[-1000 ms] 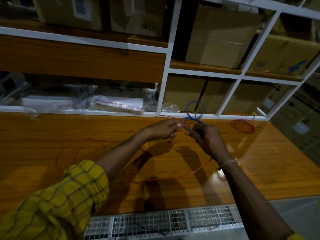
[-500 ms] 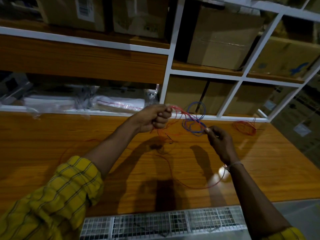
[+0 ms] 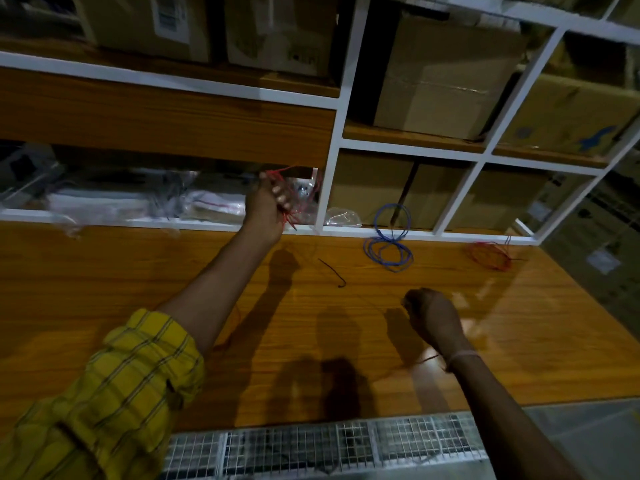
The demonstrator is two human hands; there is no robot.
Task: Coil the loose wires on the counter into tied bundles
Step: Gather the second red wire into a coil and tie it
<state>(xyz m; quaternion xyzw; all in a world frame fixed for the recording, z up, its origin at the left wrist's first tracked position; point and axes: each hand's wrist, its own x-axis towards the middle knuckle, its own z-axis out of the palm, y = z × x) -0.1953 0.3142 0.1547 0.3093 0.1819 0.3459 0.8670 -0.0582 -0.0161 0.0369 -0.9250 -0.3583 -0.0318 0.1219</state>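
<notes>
My left hand point(image 3: 266, 202) is raised above the back of the wooden counter point(image 3: 104, 289) and grips a bunch of thin red wire point(image 3: 292, 199) in loose loops. Lower and to the right, my right hand point(image 3: 431, 315) is curled just above the counter, pinching the same red wire, whose thin strand trails past my wrist. A blue wire coil point(image 3: 389, 244) lies at the back of the counter, leaning on the shelf edge. A red wire coil point(image 3: 490, 256) lies further right. A short black tie wire point(image 3: 332, 271) lies between my hands.
A white-framed shelf unit point(image 3: 329, 188) rises behind the counter, holding cardboard boxes point(image 3: 446, 74) and plastic bags point(image 3: 114, 202) of parts. A wire mesh grille point(image 3: 311, 448) runs along the counter's near edge.
My left hand has lifted up and back with the red wire, away from the blue coil. My right hand has drawn down and toward me, pulling the strand out. The hands are now far apart.
</notes>
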